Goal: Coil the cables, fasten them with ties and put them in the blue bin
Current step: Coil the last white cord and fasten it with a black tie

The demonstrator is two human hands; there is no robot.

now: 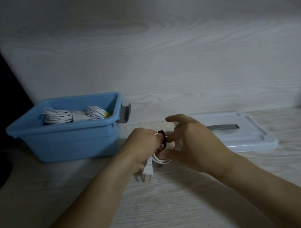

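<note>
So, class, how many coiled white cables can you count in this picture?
3: two lie in the blue bin, one left, one right; one is in the hands. More may be hidden.

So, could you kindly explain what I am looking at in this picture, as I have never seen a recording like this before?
There is no machine here: a camera worn on a person's head looks down at their two bare hands over a pale wooden table. The left hand holds a coiled white cable, its plug hanging below. The right hand pinches a black tie wrapped around the coil. To the left stands a blue bin that already holds white cable bundles. Its white lid lies flat behind the right hand.
</note>
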